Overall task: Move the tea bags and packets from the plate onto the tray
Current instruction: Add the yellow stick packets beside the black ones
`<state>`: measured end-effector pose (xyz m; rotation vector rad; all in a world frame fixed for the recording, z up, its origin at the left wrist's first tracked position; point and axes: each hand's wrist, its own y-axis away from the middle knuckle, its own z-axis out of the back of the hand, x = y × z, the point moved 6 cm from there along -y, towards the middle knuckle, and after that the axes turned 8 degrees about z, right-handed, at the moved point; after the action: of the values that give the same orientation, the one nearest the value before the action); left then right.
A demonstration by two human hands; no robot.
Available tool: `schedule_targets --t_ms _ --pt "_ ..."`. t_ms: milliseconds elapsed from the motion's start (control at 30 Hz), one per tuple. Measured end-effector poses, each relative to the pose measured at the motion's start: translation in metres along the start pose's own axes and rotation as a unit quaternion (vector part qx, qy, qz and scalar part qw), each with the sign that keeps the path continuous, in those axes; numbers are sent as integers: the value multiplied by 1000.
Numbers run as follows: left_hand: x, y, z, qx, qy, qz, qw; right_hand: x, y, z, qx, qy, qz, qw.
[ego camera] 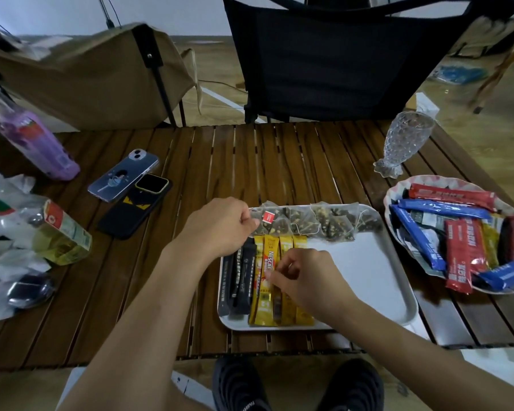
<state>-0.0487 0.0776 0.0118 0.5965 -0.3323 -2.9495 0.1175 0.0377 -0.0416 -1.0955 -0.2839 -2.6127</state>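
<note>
Closest in, the right hand (306, 280) is curled, its fingertips (281, 269) pinched on a yellow packet (263, 301) that lies in the near-left row on the tray (410, 304). The left hand (220, 229) is likewise closed, thumb and fingers nipped on the edge of a tea bag (279, 229) at the tray's far left corner. Black packets (241, 277) are laid just beside the yellow ones, and more tea bags (333, 218) are lined along the far rim. Red and blue packets (457, 253) lie heaped on the plate (398, 191), right of the tray. The sticks are judged light, thin, slick and slightly stiff, and are best taken by one end. The mesh bags are judged soft and are best lifted by a corner or tag, not squeezed.
</note>
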Motion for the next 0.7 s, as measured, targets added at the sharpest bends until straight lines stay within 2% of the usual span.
schedule_targets --t_ms 167,300,367,467,567,633,700 --pt "-3 1 -1 -19 -14 -7 1000 9 0 15 -25 3 40 999" --pt "-21 3 2 -81 -1 -24 996 4 -2 51 -4 2 19 1000" --pt "-35 5 2 -98 0 -42 994 -5 -1 77 -14 74 20 997" --pt "-50 6 -6 -88 -15 -57 994 -22 2 122 -79 178 24 981" --pt "-59 6 -13 -85 -48 -63 993 -61 6 171 -120 217 -49 968" --pt "-64 7 -13 -88 -55 -67 992 -96 13 209 -148 280 -118 941" --pt "-66 8 -14 -86 -58 -68 992 -132 25 245 -168 297 -194 920"
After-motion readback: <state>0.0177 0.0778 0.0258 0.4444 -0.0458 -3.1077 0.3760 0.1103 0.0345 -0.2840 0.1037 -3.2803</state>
